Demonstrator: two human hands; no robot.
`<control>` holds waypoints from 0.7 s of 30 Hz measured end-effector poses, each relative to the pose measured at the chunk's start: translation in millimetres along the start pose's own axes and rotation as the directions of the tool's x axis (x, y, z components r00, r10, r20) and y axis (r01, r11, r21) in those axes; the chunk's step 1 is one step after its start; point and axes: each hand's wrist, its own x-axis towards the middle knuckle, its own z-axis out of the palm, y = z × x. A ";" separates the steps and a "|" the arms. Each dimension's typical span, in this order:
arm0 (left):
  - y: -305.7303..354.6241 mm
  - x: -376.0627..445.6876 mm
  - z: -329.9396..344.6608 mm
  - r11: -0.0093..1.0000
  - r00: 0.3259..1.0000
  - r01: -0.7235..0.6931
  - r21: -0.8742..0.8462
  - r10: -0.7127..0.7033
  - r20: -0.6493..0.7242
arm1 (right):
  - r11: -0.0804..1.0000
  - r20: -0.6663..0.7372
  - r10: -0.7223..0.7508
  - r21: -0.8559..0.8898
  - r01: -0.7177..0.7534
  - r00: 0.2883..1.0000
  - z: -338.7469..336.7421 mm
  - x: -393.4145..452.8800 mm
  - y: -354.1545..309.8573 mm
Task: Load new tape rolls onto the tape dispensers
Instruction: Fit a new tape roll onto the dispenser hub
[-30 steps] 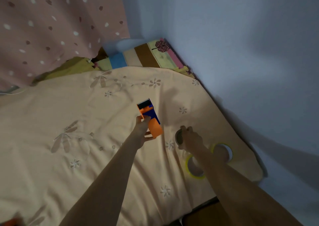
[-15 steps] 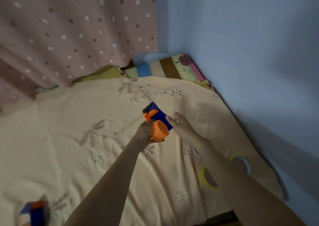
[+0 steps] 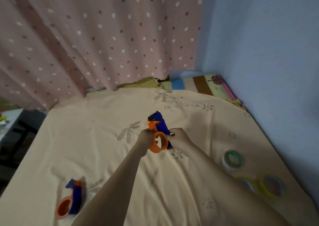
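Holding the dispenser (image 3: 158, 132) up over the bed (image 3: 107, 139), you've got both hands on it: left hand (image 3: 145, 137) curled round the orange side, right hand (image 3: 179, 137) pinching the blue body. Its long axis points away from you, and the orange hub ring faces you, bare. Rolls lie right of the dispenser, well apart: green roll (image 3: 233, 159) nearest your right hand, two yellow rolls (image 3: 272, 187) closer to you. They look like thin rigid hoops on soft, creased cloth. A second dispenser (image 3: 70, 200) lies to the near left.
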 end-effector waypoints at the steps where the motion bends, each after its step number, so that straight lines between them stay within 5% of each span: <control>1: -4.6 -3.6 -7.3 0.999 0.998 0.002 -0.054 0.001 0.060 | 1.000 -0.014 -0.016 -0.010 0.015 1.000 6.4 -3.9 0.0; 6: -25.8 -12.8 -27.3 0.987 0.944 -0.015 -0.163 0.068 0.323 | 0.997 -0.141 -0.030 -0.079 0.018 0.990 22.8 -16.2 13.4; 16: -41.1 -0.5 23.7 1.000 0.877 -0.004 0.014 -0.003 0.480 | 0.978 -0.343 0.102 -0.139 -0.158 0.934 -10.7 -32.3 76.7; 21: -31.6 3.2 71.5 0.995 0.832 0.073 0.063 -0.096 0.547 | 0.981 -0.417 0.162 -0.031 -0.192 0.894 -51.2 -36.0 105.0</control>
